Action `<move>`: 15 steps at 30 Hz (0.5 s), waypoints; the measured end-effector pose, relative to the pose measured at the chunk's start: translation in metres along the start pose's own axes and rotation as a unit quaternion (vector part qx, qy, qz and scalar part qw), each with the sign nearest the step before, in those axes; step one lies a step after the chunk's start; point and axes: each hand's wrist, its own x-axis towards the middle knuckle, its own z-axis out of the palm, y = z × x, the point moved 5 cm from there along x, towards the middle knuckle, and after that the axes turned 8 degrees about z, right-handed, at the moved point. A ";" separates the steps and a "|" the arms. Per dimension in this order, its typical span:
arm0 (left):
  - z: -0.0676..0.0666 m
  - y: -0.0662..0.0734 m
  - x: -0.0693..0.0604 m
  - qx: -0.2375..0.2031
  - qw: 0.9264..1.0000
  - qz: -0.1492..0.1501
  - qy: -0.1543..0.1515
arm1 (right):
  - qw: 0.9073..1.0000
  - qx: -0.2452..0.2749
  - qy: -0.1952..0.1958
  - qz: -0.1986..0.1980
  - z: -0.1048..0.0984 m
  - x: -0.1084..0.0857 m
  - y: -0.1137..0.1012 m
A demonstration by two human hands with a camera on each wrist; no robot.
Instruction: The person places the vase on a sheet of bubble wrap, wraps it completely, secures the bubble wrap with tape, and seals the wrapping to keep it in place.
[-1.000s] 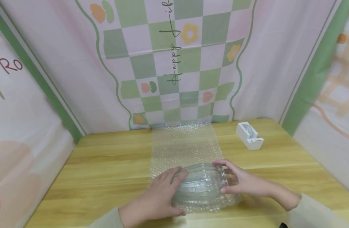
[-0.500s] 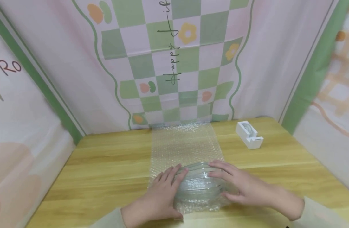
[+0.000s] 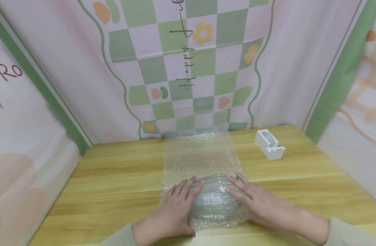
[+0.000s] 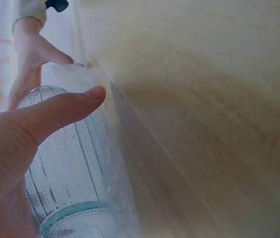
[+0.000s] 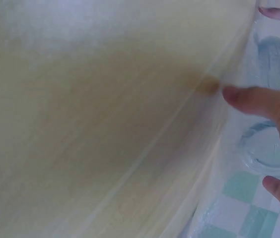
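Note:
A clear ribbed glass vase (image 3: pixel 213 198) lies on its side on a sheet of bubble wrap (image 3: pixel 201 153), near the front of the table. My left hand (image 3: pixel 175 208) rests on the vase's left end, fingers straight and spread. My right hand (image 3: pixel 264 205) lies over its right end with the fingers extended, hiding the rim. In the left wrist view, the left thumb (image 4: pixel 63 111) reaches across above the ribbed glass. The right wrist view shows the right thumb (image 5: pixel 254 99) beside the bubble wrap and the vase's round end (image 5: pixel 264 146).
A white tape dispenser (image 3: pixel 270 145) stands at the back right of the wooden table (image 3: pixel 114 184). The bubble wrap runs back to the patterned curtain (image 3: pixel 191 68). More curtains hang on the left and right sides.
My right hand has left the vase's rim, where its fingers were curled, and now lies flatter over that end. The left hand and the vase have barely moved.

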 end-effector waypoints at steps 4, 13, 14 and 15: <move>0.000 0.000 0.002 0.010 1.000 0.002 0.001 | 1.000 -0.009 0.026 0.003 0.001 0.003 -0.003; -0.001 -0.002 0.004 0.004 1.000 0.008 0.010 | 0.998 -0.022 0.058 0.014 0.002 0.012 -0.008; -0.001 -0.002 0.004 0.003 1.000 0.009 0.013 | 0.998 -0.024 0.063 0.013 0.002 0.013 -0.008; -0.001 -0.003 0.004 0.001 1.000 0.011 0.015 | 0.997 -0.027 0.067 0.013 0.002 0.014 -0.008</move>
